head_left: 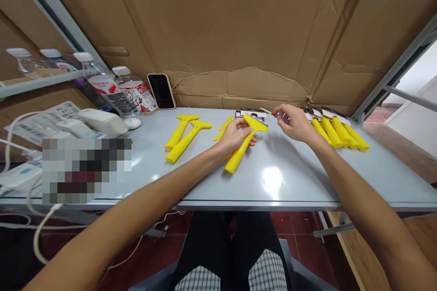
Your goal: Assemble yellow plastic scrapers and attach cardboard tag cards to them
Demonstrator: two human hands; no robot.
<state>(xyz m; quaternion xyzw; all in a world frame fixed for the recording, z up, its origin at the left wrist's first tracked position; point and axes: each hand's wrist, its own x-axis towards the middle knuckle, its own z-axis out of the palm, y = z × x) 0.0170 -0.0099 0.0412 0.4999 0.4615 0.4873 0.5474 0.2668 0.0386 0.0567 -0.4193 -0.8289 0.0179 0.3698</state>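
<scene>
My left hand (232, 138) grips a yellow plastic T-shaped scraper (241, 148) by its head, with the handle pointing toward me. My right hand (295, 122) pinches a small screwdriver (278, 116) with a clear and red handle, its thin metal shaft pointing left toward the scraper head. The two are close but apart. Left of my hands lie two more yellow scrapers (182, 138) and small yellow strips (221, 129). Right of my right hand, several yellow handles (337, 134) lie in a row with their printed cards (327, 112) at the far end.
The pale grey table (293, 179) has a front edge near my body. Behind it stands a cardboard wall (218, 32). A black phone (161, 91), plastic water bottles (112, 93), a white mouse (132, 122), papers and white cables sit at the left.
</scene>
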